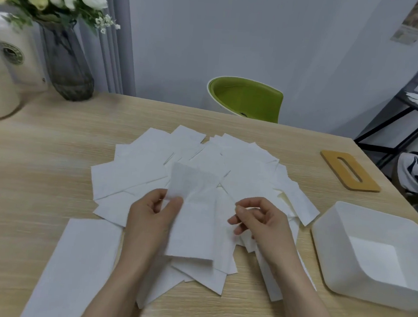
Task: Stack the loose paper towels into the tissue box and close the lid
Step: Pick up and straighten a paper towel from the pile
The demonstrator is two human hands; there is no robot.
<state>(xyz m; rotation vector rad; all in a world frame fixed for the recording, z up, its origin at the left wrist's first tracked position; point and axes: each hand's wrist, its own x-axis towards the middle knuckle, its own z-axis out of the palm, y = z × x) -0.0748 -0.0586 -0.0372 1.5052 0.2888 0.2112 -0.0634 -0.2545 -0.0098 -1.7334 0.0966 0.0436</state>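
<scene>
Desk (52, 171) wide, towels (240, 160) fanned mid-frame, box (348, 219) open at right, lid (349, 170) beyond. Left hand (152, 216) pinching one sheet (194, 207); right hand (260, 220) loosely curled, apparently empty. Gathering step: next, probably squaring sheets, then boxing.

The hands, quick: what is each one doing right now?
Left hand: pinching a paper towel lifted off the pile.
Right hand: fingers curled; cannot tell if it holds anything.

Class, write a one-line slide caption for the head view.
Left hand lifts one towel from the pile; box open, lid aside.
</scene>
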